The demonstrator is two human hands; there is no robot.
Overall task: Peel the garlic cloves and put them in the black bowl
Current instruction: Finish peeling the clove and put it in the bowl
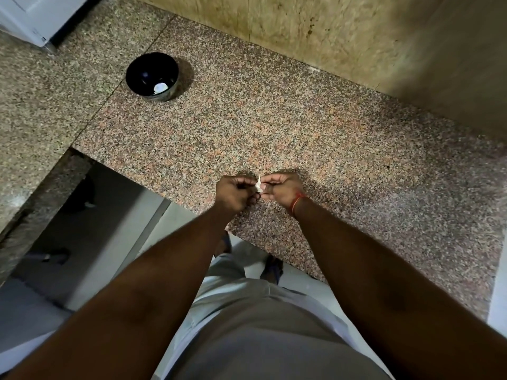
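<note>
**Both hands pinch a garlic clove over the granite desk**

Gripped between the fingertips of two hands, a small pale garlic clove (258, 185) sits above the near part of a speckled pink-and-grey granite desk (274, 127). The left hand (236, 193) is curled, its grip closed on the clove from the left; the right hand (282, 190) is curled too, its thumb and fingers pinching the same clove from the right. A thin white wisp of skin (259, 177) stands up from the top of the clove between the two hands. How much of the clove is bare cannot be told at this size.

A red thread (297, 202) circles the right wrist. Both forearms reach forward from the bottom of the view, bare to the elbow.

Well apart from the hands, toward the far left of the desk, stands the black bowl (152, 76), upright. Inside it, low against the near wall, lies a white piece (160, 87), apparently a peeled clove.

Behind the desk rises a mottled yellow-brown wall (301, 31). At the far left corner, the edge of a white appliance (35, 20) rests on the stone. Below the desk's front edge show the person's grey trousers (247, 325), the feet in dark sandals (271, 267) and a pale floor (301, 272).
</note>
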